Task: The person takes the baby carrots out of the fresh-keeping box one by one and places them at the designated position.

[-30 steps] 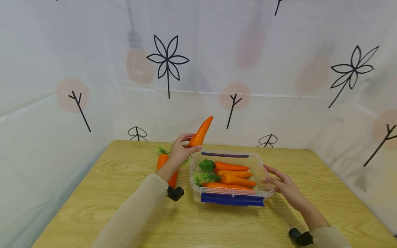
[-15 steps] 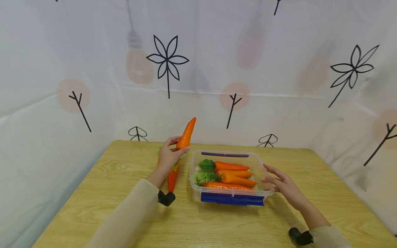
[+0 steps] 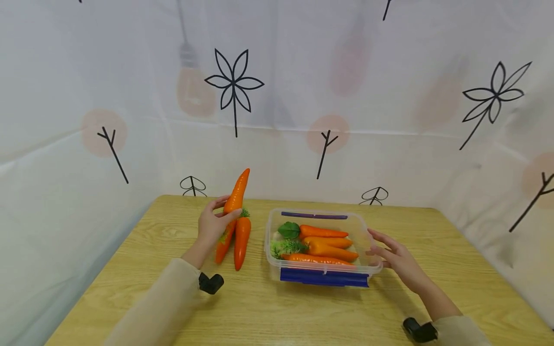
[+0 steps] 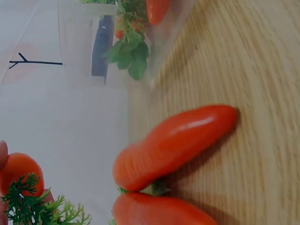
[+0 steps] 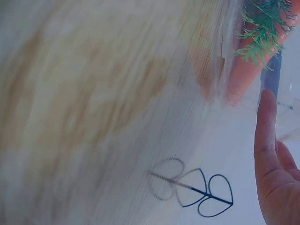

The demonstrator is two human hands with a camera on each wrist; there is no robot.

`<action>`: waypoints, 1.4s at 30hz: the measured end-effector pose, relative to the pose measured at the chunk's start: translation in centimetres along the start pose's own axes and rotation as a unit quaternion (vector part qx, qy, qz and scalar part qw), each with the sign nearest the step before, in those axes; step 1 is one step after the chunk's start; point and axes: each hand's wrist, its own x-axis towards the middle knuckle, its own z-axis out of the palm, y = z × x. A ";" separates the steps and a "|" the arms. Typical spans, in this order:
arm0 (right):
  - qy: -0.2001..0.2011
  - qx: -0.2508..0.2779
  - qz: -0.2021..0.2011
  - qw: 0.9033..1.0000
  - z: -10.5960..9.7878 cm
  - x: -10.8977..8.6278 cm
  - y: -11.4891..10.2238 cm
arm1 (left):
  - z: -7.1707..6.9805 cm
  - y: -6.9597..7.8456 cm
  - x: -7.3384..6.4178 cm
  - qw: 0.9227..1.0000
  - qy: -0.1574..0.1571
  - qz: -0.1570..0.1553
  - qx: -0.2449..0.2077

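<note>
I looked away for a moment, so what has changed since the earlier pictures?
The left hand has moved left, away from the clear box, carrying the carrot it already held towards the two carrots on the table. Nothing has been let go. The right hand stays at the box's right side, and the box's contents look unchanged.

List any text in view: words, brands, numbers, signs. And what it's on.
No readable text in any view.
Backdrop: only line drawings such as flowers and twigs, no letters or numbers.
Clear box and its blue front clip: no lettering visible.
Carrot in the left hand: no label visible.
Black wrist devices: too small to tell whether they carry markings.
</note>
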 end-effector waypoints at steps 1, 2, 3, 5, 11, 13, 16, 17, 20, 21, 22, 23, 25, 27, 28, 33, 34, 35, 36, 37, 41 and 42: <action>0.000 0.000 0.001 1.000 0.0 0.0 0.0 | -0.3 -0.1 0.0 1.000 0.001 0.001 0.002; 0.000 0.000 0.002 1.000 0.0 0.0 -0.1 | -0.7 -0.2 -0.1 1.000 0.003 0.001 0.004; 0.000 0.000 0.003 1.000 0.0 0.0 -0.1 | -1.0 -0.4 -0.2 1.000 0.004 0.000 0.007; 0.000 0.000 0.005 1.000 0.0 -0.1 -0.1 | -1.6 -0.7 -0.3 1.000 0.008 -0.003 0.007; 0.001 -0.001 0.010 1.000 0.0 -0.1 -0.2 | -3.2 -2.0 -0.5 0.999 0.024 -0.033 0.013; 0.001 -0.003 0.010 1.000 0.0 -0.1 -0.2 | -3.7 -2.4 -0.5 0.999 0.028 -0.045 0.013; 0.001 -0.003 0.013 1.000 -0.1 -0.1 -0.1 | -4.2 -2.8 -0.6 0.997 0.036 -0.061 0.009; 0.002 -0.003 0.014 1.000 -0.1 0.0 -0.1 | -4.4 -2.9 -0.7 0.997 0.038 -0.065 0.009; 0.005 -0.002 0.016 1.000 -0.1 0.0 -0.1 | -4.7 -3.1 -0.8 0.996 0.041 -0.074 0.016; 0.005 -0.002 0.017 1.000 -0.1 0.0 0.0 | -4.8 -3.3 -0.9 0.996 0.040 -0.077 0.020; 0.005 -0.002 0.018 1.000 -0.1 0.0 0.0 | -4.9 -3.4 -1.0 0.996 0.039 -0.080 0.023; 0.004 -0.002 0.018 1.000 -0.1 0.0 0.0 | -4.9 -3.5 -1.1 0.995 0.037 -0.084 0.028; 0.003 0.000 0.017 1.000 -0.2 0.0 0.0 | -5.1 -3.8 -1.3 0.995 0.030 -0.090 0.034; -0.001 0.003 0.016 1.000 -0.2 0.0 0.1 | -5.2 -4.1 -1.5 0.994 0.024 -0.098 0.039; -0.002 0.003 0.015 1.000 -0.2 0.0 0.1 | -5.3 -4.2 -1.6 0.994 0.022 -0.102 0.041; -0.009 0.002 0.012 1.000 -0.2 0.0 0.0 | -5.6 -4.8 -1.8 0.992 0.011 -0.118 0.052; -0.009 0.001 0.012 1.000 -0.3 0.0 0.0 | -5.7 -4.9 -1.8 0.991 0.008 -0.121 0.055; -0.009 0.000 0.012 1.000 -0.3 0.0 -0.1 | -5.7 -5.0 -1.8 0.991 0.004 -0.122 0.059; -0.009 0.000 0.012 1.000 -0.3 0.0 -0.1 | -5.8 -5.0 -1.8 0.990 -0.001 -0.123 0.065; -0.010 0.000 0.011 1.000 -0.3 0.0 -0.2 | -5.8 -5.1 -1.9 0.990 -0.007 -0.125 0.068; -0.014 0.001 0.010 1.000 -0.3 0.0 -0.2 | -6.1 -5.4 -2.2 0.988 -0.028 -0.124 0.084; -0.015 0.001 0.009 1.000 -0.2 0.0 -0.3 | -6.1 -5.4 -2.2 0.988 -0.033 -0.125 0.087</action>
